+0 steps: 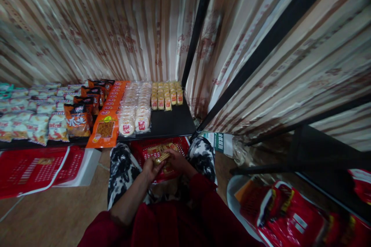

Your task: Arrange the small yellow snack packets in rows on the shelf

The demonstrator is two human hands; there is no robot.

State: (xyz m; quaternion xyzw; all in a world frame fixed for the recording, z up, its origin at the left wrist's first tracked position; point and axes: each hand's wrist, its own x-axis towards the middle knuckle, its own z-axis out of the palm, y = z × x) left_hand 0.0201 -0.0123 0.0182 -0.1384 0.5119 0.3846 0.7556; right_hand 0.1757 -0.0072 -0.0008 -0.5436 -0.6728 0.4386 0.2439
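Note:
Between my knees, my left hand and my right hand meet around a small yellow packet, both closed on it. Under them is a red basket with more yellow packets inside, partly covered by my hands. On the black shelf ahead, rows of similar yellow packets stand at the right end. Left of those are clear-wrapped round white crackers, then a long orange packet strip.
Orange and black snack bags and white bags fill the shelf's left. A red basket lies below. At the lower right are red bags. Black poles stand before striped curtains.

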